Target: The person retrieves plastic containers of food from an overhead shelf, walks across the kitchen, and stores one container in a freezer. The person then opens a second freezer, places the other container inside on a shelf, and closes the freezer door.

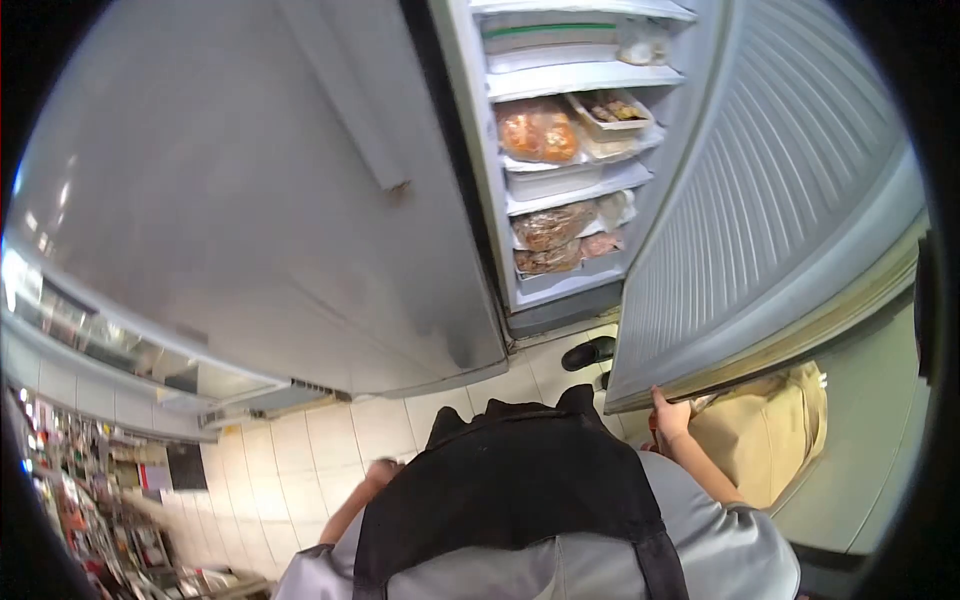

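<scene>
Door, head view: swung open, a tall pale-grey panel with a ribbed inner face, its lower free edge at the right hand.
Right grip: closed on that edge, one digit against the rim; the fingers behind it are hidden.
Left hand: well apart from the grip, at the far side of the black fabric apron, over cream floor tiles; partly covered, so whether clenched or released cannot be told.
Cabinet interior: ahead of the grip and to its left, with white shelves.
Upper shelf: white rectangular container with a green line.
Middle shelf: clear plastic bag of orange food beside a shallow white tray of mixed food.
Lower shelves: clear plastic bags of brown food, pink food alongside.
Beige bag: soft-sided, just right of the grip.
Black shoe: ahead of the grip, slightly left, on the tiles.
Large grey metal cabinet: left of the open interior.
</scene>
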`<state>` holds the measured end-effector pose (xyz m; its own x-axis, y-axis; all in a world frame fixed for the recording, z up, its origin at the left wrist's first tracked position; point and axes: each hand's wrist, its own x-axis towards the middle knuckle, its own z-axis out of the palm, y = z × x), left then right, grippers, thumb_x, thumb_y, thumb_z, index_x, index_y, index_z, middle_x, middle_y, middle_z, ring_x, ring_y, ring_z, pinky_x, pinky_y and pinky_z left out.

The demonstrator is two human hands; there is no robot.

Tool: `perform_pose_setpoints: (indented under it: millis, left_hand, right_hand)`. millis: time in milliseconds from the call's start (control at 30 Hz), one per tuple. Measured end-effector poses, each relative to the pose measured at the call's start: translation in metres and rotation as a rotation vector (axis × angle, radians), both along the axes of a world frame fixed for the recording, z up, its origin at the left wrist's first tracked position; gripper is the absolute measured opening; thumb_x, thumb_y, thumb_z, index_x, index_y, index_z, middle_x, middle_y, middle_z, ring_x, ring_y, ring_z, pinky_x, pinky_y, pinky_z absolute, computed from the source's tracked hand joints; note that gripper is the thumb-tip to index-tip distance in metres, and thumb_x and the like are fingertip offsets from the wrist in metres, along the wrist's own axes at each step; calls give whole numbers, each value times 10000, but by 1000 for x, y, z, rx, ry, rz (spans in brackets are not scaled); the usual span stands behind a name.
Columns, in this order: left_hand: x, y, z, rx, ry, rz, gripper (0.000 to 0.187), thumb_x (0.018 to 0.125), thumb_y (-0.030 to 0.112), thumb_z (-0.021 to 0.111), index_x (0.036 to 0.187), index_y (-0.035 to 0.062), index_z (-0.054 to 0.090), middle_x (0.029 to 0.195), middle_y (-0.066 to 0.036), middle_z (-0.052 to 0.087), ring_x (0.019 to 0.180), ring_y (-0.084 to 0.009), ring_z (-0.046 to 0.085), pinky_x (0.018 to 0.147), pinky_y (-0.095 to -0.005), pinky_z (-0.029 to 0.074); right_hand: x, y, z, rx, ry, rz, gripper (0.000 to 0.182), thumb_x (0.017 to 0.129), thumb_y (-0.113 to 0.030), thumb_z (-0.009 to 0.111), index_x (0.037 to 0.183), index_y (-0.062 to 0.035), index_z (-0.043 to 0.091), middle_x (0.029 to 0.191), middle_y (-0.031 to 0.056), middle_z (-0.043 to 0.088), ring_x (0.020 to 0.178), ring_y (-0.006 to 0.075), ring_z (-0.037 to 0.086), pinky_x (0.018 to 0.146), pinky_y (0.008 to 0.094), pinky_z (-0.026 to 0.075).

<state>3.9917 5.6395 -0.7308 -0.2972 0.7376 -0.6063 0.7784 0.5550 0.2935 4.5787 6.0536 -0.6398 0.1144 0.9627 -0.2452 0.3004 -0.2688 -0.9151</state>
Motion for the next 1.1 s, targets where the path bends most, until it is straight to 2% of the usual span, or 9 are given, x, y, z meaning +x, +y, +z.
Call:
perform_pose_setpoints:
  millis: [33, 233, 367, 400, 533, 633, 800, 933, 1100]
  left_hand:
    - [35, 31, 85, 27, 92, 357, 551, 887, 535, 568, 1096, 42, 697, 1109, -205, 689, 1061, -376, 643, 933, -444, 500]
    - [47, 129, 202, 650, 20, 523, 395, 924, 364, 624, 1103, 13, 649, 802, -146, 694, 744, -243, 659, 708, -369, 525]
    - [82, 206, 377, 1086, -21, 553, 353, 936, 256, 654, 1208, 35, 618, 982, -82, 691, 905, -134, 627, 817, -298, 512]
    - [92, 222, 412, 1271, -198, 539, 357, 939, 251, 651, 1220, 35, 605, 1000, -78, 687, 920, -128, 625, 829, -289, 509]
    - [120, 267, 532, 1524, 36, 347, 351, 930, 231, 674, 1205, 34, 580, 966, -12, 623, 867, -87, 592, 753, -273, 518]
    - [136, 293, 574, 1655, 127, 252, 543, 852, 292, 685, 1259, -31, 526, 1006, -132, 647, 878, -206, 653, 787, -337, 540]
    - [152, 310, 612, 1454, 90, 357, 414, 877, 265, 634, 1157, -30, 555, 914, -156, 669, 862, -265, 664, 779, -375, 532]
    - [145, 319, 616, 1445, 269, 338, 302, 881, 254, 616, 1025, -10, 598, 914, -180, 682, 907, -338, 662, 809, -426, 530]
    - [144, 331, 612, 1540, 415, 359, 368, 861, 287, 623, 1106, 13, 642, 1059, -201, 687, 1030, -383, 640, 895, -452, 516]
  right_hand:
    - [-3, -1, 0, 5, 2, 14, 376, 850, -176, 736, 1116, 60, 616, 1093, 184, 675, 1041, 287, 629, 942, 365, 462]
    - [-52, 1, 25, -211, 30, 285, 496, 841, -139, 738, 1216, 95, 513, 1195, 192, 625, 1133, 279, 583, 992, 361, 430]
    - [-111, -11, 98, -243, 78, 457, 723, 820, -174, 752, 1429, -25, 392, 1169, 160, 591, 882, 191, 630, 772, 308, 512]
    - [-113, -4, 94, -180, 73, 596, 604, 856, -171, 725, 1383, -35, 464, 1084, 113, 607, 804, 134, 617, 676, 277, 513]
    - [-118, 8, 89, -10, 97, 1063, 308, 935, -150, 645, 1211, -17, 610, 887, 13, 639, 738, 116, 618, 625, 259, 503]
    - [-102, -8, 102, -110, -1, 1111, 237, 944, -109, 638, 1156, -6, 617, 815, 7, 637, 697, 79, 578, 637, 232, 483]
    - [-32, -8, 36, -53, -7, 1058, 151, 950, -84, 629, 1075, -4, 659, 837, 9, 660, 699, 73, 566, 658, 217, 476]
    - [-29, -68, 98, -307, -163, 849, 255, 872, -158, 741, 1053, 5, 666, 858, 13, 664, 762, 96, 579, 700, 265, 478]
    - [-27, -60, 76, -18, -199, 1027, 245, 921, -178, 668, 1065, 20, 665, 809, 33, 648, 734, 106, 560, 678, 260, 468]
